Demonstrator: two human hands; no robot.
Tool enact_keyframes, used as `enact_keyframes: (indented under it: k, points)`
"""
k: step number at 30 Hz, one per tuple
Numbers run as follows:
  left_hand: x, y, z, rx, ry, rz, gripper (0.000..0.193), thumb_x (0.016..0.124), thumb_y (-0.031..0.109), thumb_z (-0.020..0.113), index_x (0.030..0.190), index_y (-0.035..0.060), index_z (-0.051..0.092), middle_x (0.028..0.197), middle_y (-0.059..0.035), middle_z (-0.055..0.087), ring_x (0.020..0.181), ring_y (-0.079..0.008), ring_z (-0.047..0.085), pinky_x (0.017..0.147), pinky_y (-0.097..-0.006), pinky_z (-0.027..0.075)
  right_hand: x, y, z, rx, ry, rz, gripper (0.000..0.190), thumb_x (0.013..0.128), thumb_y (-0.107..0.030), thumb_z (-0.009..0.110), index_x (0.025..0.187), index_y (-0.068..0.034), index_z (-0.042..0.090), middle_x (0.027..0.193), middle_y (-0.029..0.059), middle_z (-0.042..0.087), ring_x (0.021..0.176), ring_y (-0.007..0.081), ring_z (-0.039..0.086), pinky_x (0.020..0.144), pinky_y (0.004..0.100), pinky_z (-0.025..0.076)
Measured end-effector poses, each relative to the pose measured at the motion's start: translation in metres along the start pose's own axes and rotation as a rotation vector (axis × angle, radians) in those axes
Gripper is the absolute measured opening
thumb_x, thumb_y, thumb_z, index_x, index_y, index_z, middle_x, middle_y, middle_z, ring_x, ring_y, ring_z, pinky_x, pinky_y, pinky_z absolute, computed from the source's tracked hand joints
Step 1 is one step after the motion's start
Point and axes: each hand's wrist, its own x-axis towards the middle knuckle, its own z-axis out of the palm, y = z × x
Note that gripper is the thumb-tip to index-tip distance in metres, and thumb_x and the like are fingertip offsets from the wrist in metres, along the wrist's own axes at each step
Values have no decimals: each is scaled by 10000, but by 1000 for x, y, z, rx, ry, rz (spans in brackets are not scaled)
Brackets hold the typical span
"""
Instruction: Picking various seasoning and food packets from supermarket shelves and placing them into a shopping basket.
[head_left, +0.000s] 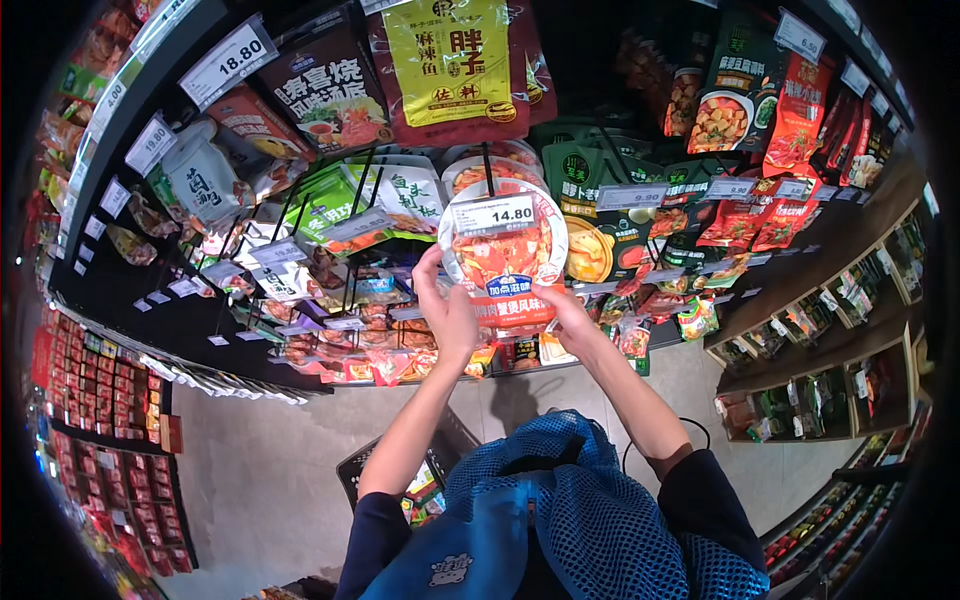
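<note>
A red-and-white seasoning pouch (517, 313) with a round top and a picture of a crab dish is upright at the front of a display peg (489, 169). A price tag (495, 214) covers part of its upper face. My left hand (448, 304) holds the pouch by its left side, thumb in front. At the lower right edge my right hand (570, 319) grips it too; some fingers of both hands are hidden behind. More round-topped pouches (491, 159) hang behind it. Just right of it is a dark green pouch (611, 244).
Pegs with tags hold green-and-white pouches (409, 196) on the left and red pouches (739, 214) on the right. A large yellow-and-maroon packet (457, 67) hangs above. Wooden shelves (817, 360) stand at right. A black basket (358, 459) with goods is below my left arm.
</note>
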Motion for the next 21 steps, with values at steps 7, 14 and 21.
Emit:
enact_keyframes:
  k: [7,14,21]
  points:
    - [6,-56,-3,-172,-119,-351,406,904,99,506,1262,-41,373,1107,-129,579,989,-158,552,856,-287,434,13,1,-15,-86,-15,-61,385,889,-252,574,1182,-7,523,1129,82,614,1044,164,578,916,310,435]
    - [22,-74,-9,-34,-86,-268,142,904,120,545,854,-11,569,677,8,567,595,-32,463,525,-217,369,27,-7,-29,-258,152,-367,202,902,-181,562,1029,-24,544,895,24,618,809,79,565,715,229,443]
    - [47,-97,2,250,21,-258,277,850,212,617,718,-24,552,589,-81,586,520,-113,502,511,-323,398,72,-5,-50,-494,239,-529,147,895,-135,582,843,-10,638,748,-34,598,676,34,494,611,200,397]
